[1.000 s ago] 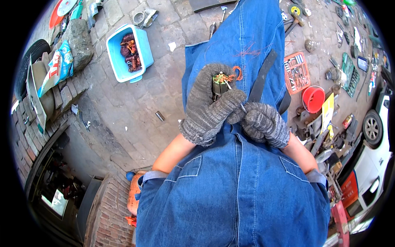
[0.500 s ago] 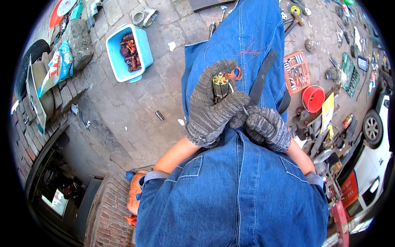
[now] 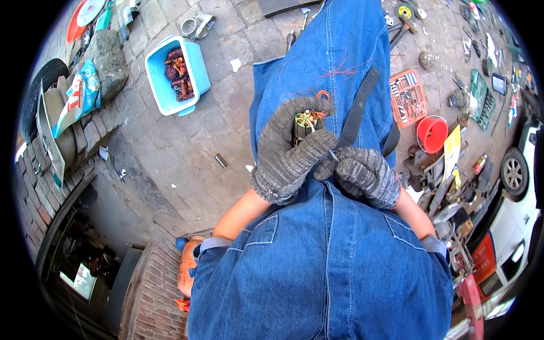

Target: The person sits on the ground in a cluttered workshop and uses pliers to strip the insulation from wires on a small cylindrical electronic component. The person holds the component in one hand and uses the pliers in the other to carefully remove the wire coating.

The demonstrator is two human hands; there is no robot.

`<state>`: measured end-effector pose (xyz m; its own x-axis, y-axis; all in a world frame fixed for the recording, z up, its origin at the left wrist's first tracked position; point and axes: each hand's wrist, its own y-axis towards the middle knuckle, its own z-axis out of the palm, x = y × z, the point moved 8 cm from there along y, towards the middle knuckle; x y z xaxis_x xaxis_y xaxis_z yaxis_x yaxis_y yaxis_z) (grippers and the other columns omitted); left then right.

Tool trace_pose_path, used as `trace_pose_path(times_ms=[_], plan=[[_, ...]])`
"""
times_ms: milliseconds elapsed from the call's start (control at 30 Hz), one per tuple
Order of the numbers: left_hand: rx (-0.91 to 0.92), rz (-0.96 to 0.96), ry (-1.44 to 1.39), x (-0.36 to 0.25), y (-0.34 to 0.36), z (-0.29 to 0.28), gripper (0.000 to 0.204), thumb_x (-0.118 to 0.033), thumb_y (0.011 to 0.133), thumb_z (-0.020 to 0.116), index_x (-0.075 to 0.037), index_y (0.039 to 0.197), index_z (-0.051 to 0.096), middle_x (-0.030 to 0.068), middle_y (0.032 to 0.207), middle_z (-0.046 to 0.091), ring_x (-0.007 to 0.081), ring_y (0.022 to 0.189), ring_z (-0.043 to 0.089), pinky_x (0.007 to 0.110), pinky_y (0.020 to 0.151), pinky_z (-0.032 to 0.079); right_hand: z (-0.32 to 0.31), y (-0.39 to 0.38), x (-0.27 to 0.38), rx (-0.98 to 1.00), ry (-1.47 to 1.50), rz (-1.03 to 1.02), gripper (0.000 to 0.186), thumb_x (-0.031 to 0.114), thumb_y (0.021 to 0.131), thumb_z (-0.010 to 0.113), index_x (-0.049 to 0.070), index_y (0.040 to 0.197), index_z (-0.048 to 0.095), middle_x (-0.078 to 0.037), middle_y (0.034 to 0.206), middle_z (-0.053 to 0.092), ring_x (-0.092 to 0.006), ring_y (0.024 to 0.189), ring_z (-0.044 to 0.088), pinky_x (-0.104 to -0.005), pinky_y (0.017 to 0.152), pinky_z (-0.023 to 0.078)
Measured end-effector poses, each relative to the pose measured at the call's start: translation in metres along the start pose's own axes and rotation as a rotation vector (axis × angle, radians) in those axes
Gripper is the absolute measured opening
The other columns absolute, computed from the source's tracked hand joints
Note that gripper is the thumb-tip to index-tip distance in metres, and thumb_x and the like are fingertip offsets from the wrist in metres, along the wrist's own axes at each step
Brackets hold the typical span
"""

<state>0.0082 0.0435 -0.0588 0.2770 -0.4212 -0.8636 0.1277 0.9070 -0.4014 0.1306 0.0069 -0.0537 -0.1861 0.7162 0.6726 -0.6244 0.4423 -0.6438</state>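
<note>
My left hand (image 3: pixel 283 158), in a grey knit glove, is closed around a small cylindrical wound core (image 3: pixel 301 130) just above the middle of the frame, with its upper end showing between thumb and fingers. Orange copper wire (image 3: pixel 321 113) sticks out in a tangle at that end. My right hand (image 3: pixel 365 174), gloved alike and just right of centre, grips a thin metal tool (image 3: pixel 333 154) that slants up and left toward the core. My left thumb covers part of the shaft, so I can't say for sure whether its tip touches the wire.

Both hands are over my blue denim apron (image 3: pixel 266 283), where loose reddish strands (image 3: pixel 343 71) lie above the hands, near a black strap (image 3: pixel 360 107). At upper left, a light-blue bin (image 3: pixel 198 71) holds dark coppery windings (image 3: pixel 178 73). Toward the right sit an orange tool case (image 3: pixel 414 118) and a red bucket (image 3: pixel 432 135).
</note>
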Motion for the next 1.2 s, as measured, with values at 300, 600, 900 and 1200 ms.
trace_pose_path(times_ms=[300,600,900,1200], plan=[[-0.021,0.077,0.127,-0.004,-0.008,0.001,0.035,-0.01,0.075,0.07,-0.004,0.105,0.054,0.0071,0.097,0.06,0.0109,0.076,0.058,0.024,0.069,0.048,-0.003,-0.008,0.013,-0.189,-0.552,-0.449,0.023,0.018,0.089,0.048,0.002,0.101,0.06,-0.012,0.097,0.062,-0.0245,0.087,0.06,-0.0322,0.078,0.048],[0.073,0.126,0.208,-0.009,-0.001,0.006,0.052,-0.012,0.071,0.074,-0.002,0.115,0.049,0.0097,0.111,0.056,0.0126,0.089,0.056,0.026,0.077,0.047,-0.028,-0.012,0.029,-0.443,0.064,-0.309,0.026,0.021,0.085,0.059,0.003,0.104,0.058,-0.007,0.099,0.061,-0.008,0.077,0.056,-0.0196,0.066,0.045],[0.056,0.4,0.411,-0.026,-0.003,0.008,0.06,-0.012,0.073,0.069,0.001,0.125,0.041,0.0135,0.121,0.049,0.017,0.094,0.053,0.03,0.082,0.044,-0.026,0.011,0.055,-0.441,-0.205,-0.316,0.04,0.012,0.073,0.07,0.008,0.111,0.057,-0.005,0.103,0.061,-0.0097,0.087,0.058,-0.0249,0.075,0.046],[0.177,0.136,0.095,-0.012,0.002,0.014,0.071,-0.019,0.074,0.068,0.0,0.132,0.032,0.0114,0.114,0.05,0.0124,0.077,0.052,0.024,0.065,0.044,-0.028,0.01,0.054,-0.453,-0.244,-0.484,0.024,0.007,0.071,0.071,0.003,0.093,0.062,-0.006,0.09,0.063,-0.0134,0.08,0.06,-0.0272,0.072,0.048]])
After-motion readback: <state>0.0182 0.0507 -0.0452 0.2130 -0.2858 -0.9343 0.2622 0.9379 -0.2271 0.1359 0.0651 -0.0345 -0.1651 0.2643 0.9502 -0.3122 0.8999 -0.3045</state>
